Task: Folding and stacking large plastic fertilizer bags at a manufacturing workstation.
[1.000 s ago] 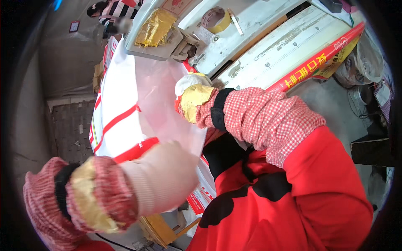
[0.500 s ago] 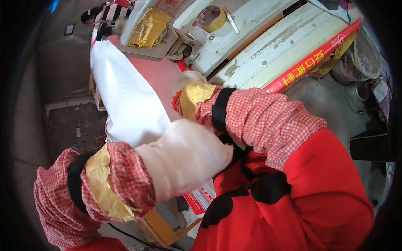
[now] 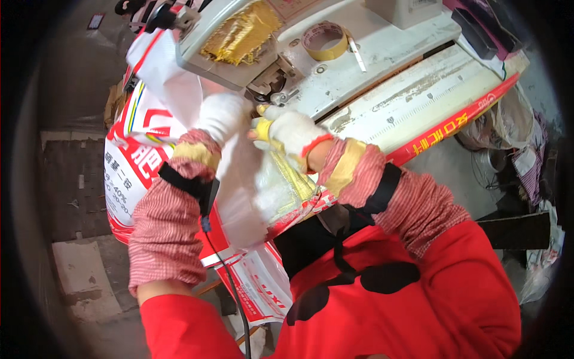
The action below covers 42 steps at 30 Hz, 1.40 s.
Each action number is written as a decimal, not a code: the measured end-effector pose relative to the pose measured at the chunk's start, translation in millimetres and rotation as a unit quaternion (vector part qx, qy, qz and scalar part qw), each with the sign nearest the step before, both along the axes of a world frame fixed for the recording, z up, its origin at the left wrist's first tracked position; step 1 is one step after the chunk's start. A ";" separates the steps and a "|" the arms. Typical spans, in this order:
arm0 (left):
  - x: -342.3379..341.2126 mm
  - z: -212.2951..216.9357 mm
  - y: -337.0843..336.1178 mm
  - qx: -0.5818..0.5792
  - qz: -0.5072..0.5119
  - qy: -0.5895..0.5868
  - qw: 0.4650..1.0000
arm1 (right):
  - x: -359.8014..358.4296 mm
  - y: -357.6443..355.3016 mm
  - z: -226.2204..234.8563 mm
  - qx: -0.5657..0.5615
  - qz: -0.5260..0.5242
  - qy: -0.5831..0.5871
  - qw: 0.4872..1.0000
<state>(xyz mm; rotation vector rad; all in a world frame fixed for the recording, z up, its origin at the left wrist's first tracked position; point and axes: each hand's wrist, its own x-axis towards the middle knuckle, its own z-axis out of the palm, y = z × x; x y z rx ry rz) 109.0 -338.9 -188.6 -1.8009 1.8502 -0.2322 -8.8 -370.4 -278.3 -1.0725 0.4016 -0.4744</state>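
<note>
A white woven sack (image 3: 179, 96) with red and blue print lies across the near left edge of a sewing-machine table (image 3: 394, 102), its mouth drawn up to the machine's foot (image 3: 272, 90). The worker's left hand (image 3: 222, 116), in a white cotton glove, is closed over the sack's top edge just left of the foot; the right hand (image 3: 287, 128), gloved in white and yellow, pinches the same edge close against the machine. A clear inner liner (image 3: 263, 191) bunches below the wrists. A roll of tape (image 3: 324, 39) sits farther back on the table, beside a heap of yellow thread scraps (image 3: 242, 30). To feed the seam cleanly, it seems both hands should keep the edge flat and taut, the liner tucked in, fingertips clear of the needle.
</note>
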 end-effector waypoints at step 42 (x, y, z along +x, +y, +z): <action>-37.5 -8.1 533.1 -0.731 0.516 0.372 0.247 | -80.6 230.8 41.7 -0.636 0.438 0.067 0.631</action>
